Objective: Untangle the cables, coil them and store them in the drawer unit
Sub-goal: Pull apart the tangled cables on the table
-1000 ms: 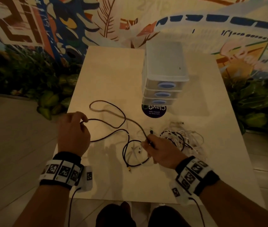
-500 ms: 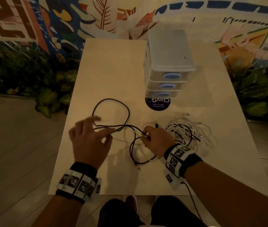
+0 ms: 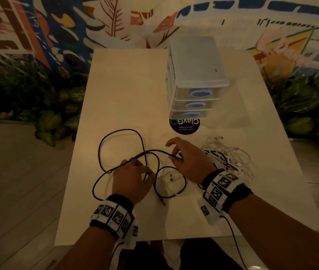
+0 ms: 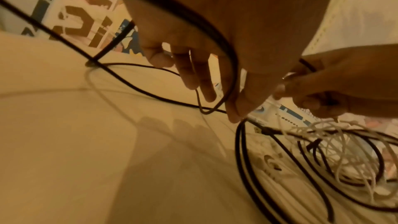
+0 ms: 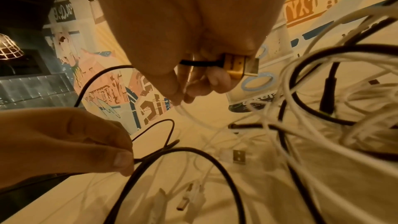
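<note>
A person stands at the near edge of a pale table (image 3: 127, 90). Their left hand (image 3: 131, 182) pinches a loop of the black cable (image 3: 101, 151) between thumb and fingers. Their right hand (image 3: 191, 162) grips the same cable close to its yellow plug (image 5: 235, 67), with the fingers curled round it. The black cable lies in big loops on the left half of the table, and one loop comes close to the left edge. A messy pile of white cables (image 3: 230, 160) sits just beside the right hand, with black loops mixed in. The drawer unit (image 3: 195, 75) stands farther back, toward the right, with its three drawers closed. A round dark sticker (image 3: 185, 126) lies right in front of it. The far left part of the table is bare. Green plants (image 3: 308, 106) crowd both long sides of the table.
</note>
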`<action>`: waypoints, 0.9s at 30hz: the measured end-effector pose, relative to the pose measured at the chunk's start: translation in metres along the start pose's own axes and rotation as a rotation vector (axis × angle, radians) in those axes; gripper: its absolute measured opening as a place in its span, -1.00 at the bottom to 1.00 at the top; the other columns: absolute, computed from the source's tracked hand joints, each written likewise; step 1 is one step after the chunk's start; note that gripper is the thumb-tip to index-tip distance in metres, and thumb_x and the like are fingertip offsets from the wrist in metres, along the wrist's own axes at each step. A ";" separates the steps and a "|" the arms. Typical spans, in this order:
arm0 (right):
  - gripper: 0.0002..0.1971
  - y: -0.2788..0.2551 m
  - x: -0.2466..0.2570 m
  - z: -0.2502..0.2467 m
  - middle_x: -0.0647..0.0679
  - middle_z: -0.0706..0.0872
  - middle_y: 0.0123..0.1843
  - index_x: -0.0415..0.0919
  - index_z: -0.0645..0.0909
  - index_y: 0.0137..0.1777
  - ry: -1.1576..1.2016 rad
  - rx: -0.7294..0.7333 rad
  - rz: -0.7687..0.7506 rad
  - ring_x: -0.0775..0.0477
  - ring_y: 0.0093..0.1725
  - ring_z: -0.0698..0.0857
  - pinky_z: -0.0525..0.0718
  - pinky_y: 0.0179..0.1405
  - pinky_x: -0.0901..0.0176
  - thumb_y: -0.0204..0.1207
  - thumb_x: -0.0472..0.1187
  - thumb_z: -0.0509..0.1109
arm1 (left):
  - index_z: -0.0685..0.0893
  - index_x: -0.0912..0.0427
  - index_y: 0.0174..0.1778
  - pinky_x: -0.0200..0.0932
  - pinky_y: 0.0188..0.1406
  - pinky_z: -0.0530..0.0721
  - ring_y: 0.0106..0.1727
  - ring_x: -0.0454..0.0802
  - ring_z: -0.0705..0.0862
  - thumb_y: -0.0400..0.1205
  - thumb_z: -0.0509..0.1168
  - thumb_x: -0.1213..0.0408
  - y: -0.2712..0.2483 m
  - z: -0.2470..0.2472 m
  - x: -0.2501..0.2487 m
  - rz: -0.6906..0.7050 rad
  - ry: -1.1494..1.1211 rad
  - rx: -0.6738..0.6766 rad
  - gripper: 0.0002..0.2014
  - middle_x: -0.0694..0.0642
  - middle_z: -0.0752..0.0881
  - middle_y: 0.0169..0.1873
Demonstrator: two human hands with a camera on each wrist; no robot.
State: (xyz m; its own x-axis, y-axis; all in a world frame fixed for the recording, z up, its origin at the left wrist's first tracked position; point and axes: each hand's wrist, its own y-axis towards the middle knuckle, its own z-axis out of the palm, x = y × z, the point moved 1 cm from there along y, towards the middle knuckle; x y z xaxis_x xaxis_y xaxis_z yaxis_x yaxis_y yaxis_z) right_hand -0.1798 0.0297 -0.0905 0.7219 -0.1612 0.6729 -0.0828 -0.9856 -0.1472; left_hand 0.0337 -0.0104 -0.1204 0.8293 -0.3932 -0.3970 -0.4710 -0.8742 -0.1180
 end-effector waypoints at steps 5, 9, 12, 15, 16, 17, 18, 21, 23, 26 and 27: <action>-0.86 0.001 -0.007 -0.002 0.14 0.53 -0.11 0.08 0.60 0.07 -0.074 0.025 -0.039 0.15 -0.20 0.50 0.49 -0.17 0.20 0.59 -0.18 0.42 | 0.79 -0.33 -0.02 -0.03 0.11 0.58 0.15 -0.05 0.56 0.52 0.32 -0.38 0.007 0.004 -0.001 -0.020 0.090 0.194 -0.69 -0.17 0.58 0.00; -0.75 -0.002 -0.013 0.005 0.17 0.57 -0.08 0.19 0.66 0.25 -0.093 0.148 -0.031 0.10 -0.08 0.58 0.62 0.01 0.10 0.59 -0.04 0.43 | 0.81 -0.29 -0.14 -0.03 0.01 0.51 0.13 0.00 0.52 0.51 0.40 -0.30 0.010 0.003 -0.002 0.063 0.036 0.093 -0.77 -0.15 0.59 0.04; -0.71 -0.001 -0.013 0.007 0.14 0.58 -0.06 0.10 0.67 0.32 -0.106 0.139 -0.046 0.09 -0.08 0.56 0.64 0.04 0.06 0.63 0.07 0.42 | 0.82 -0.31 -0.19 0.04 0.01 0.56 0.03 -0.04 0.52 0.46 0.28 -0.43 0.016 -0.008 -0.001 0.095 -0.090 0.037 -0.64 -0.22 0.63 -0.05; -0.73 0.004 -0.008 0.000 0.10 0.50 -0.13 0.01 0.73 0.19 -0.128 0.105 -0.103 0.07 -0.15 0.52 0.56 -0.09 0.11 0.67 0.13 0.37 | 0.74 -0.38 -0.15 0.03 -0.02 0.63 -0.01 -0.12 0.55 0.53 0.21 -0.43 0.019 -0.020 0.000 0.086 -0.231 0.037 -0.69 -0.29 0.71 -0.11; -0.72 0.005 -0.006 -0.005 0.10 0.48 -0.13 0.02 0.74 0.18 -0.132 0.107 -0.115 0.07 -0.16 0.52 0.55 -0.11 0.13 0.67 0.16 0.37 | 0.70 -0.38 -0.15 -0.05 -0.02 0.62 -0.01 -0.19 0.56 0.55 0.22 -0.43 0.020 -0.024 0.000 0.065 -0.265 0.082 -0.71 -0.31 0.71 -0.11; -0.70 0.006 -0.005 -0.010 0.10 0.48 -0.12 0.05 0.75 0.18 -0.137 0.111 -0.127 0.07 -0.16 0.54 0.56 -0.12 0.14 0.65 0.18 0.37 | 0.68 -0.35 -0.15 -0.12 -0.04 0.59 -0.01 -0.25 0.56 0.53 0.23 -0.44 0.020 -0.028 0.001 0.042 -0.288 0.135 -0.70 -0.32 0.69 -0.13; -0.69 0.006 -0.003 -0.016 0.10 0.48 -0.10 0.07 0.77 0.20 -0.142 0.111 -0.136 0.07 -0.15 0.55 0.58 -0.12 0.14 0.64 0.20 0.37 | 0.68 -0.30 -0.15 -0.18 -0.08 0.55 -0.02 -0.26 0.58 0.50 0.25 -0.45 0.020 -0.030 0.003 0.023 -0.301 0.185 -0.66 -0.30 0.68 -0.14; -0.69 0.005 0.003 -0.031 0.16 0.56 -0.06 0.06 0.79 0.20 -0.135 0.099 -0.160 0.11 -0.12 0.57 0.59 -0.11 0.13 0.65 0.19 0.38 | 0.64 -0.13 -0.13 -0.17 -0.08 0.61 -0.05 -0.24 0.66 0.48 0.36 -0.40 0.018 -0.036 0.006 -0.003 -0.395 0.306 -0.59 -0.19 0.71 -0.18; -0.80 0.005 0.009 -0.040 0.21 0.63 -0.17 0.13 0.75 0.12 -0.113 0.087 -0.164 0.15 -0.18 0.58 0.57 -0.15 0.16 0.70 0.14 0.34 | 0.62 -0.03 -0.14 -0.09 0.01 0.64 -0.04 -0.19 0.72 0.55 0.45 -0.23 0.016 -0.039 0.006 -0.008 -0.515 0.359 -0.66 -0.12 0.77 -0.18; -0.86 0.003 0.017 -0.056 0.24 0.66 -0.33 0.13 0.67 0.04 -0.048 0.076 -0.115 0.19 -0.29 0.64 0.50 -0.28 0.32 0.73 0.08 0.31 | 0.63 0.03 -0.09 0.07 0.08 0.68 -0.09 -0.08 0.78 0.61 0.48 0.01 0.014 -0.045 0.003 0.028 -0.640 0.348 -0.79 -0.01 0.83 -0.19; -0.87 0.002 0.020 -0.059 0.26 0.65 -0.36 0.11 0.67 0.03 -0.009 0.072 -0.105 0.21 -0.32 0.64 0.46 -0.32 0.41 0.73 0.06 0.31 | 0.63 0.04 -0.06 0.12 0.10 0.70 -0.09 0.01 0.79 0.62 0.49 0.05 0.014 -0.046 0.002 0.029 -0.680 0.334 -0.80 0.05 0.83 -0.19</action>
State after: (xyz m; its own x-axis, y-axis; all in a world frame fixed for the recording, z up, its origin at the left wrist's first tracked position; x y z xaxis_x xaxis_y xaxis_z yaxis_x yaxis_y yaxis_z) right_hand -0.2065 0.0220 -0.0344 0.7303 -0.0566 0.6808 0.0427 -0.9908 -0.1281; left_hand 0.0425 -0.0364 -0.0804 0.4983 -0.0578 -0.8651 -0.6455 -0.6909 -0.3256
